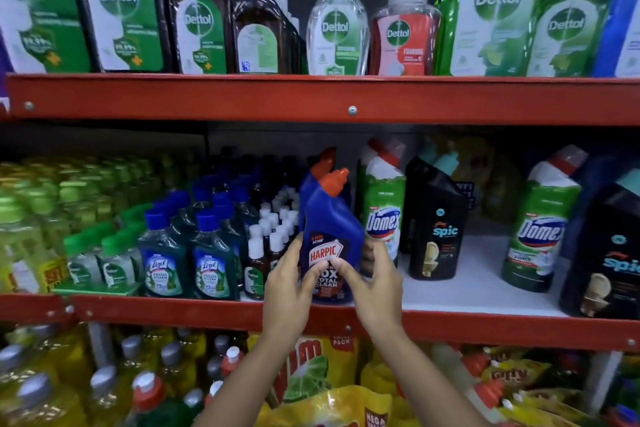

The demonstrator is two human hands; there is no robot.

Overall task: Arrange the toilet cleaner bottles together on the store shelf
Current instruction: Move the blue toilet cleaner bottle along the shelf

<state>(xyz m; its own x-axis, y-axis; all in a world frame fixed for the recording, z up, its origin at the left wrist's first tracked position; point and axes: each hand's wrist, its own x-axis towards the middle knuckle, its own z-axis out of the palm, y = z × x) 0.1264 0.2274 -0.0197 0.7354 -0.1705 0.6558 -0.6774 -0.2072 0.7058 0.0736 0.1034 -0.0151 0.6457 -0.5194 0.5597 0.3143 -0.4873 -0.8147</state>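
A blue Harpic bottle (332, 218) with an orange cap stands at the front of the middle shelf (485, 288). My left hand (287, 284) grips its left side and my right hand (374, 284) grips its right side, thumbs across the label. A second blue Harpic bottle (320, 163) stands right behind it. To the right are a green Domex bottle (384, 204), a black Spic bottle (434, 225), another Domex bottle (540, 222) and another Spic bottle (602, 253), with gaps of bare white shelf between them.
Left of the Harpic stand small brown bottles (258, 260), green Lizol bottles (211, 253) and yellow-green bottles (24, 236). Dettol bottles (128, 14) fill the upper shelf. Yellow dish-wash bottles and pouches (311, 378) sit below. Red shelf edges (346, 100) run across.
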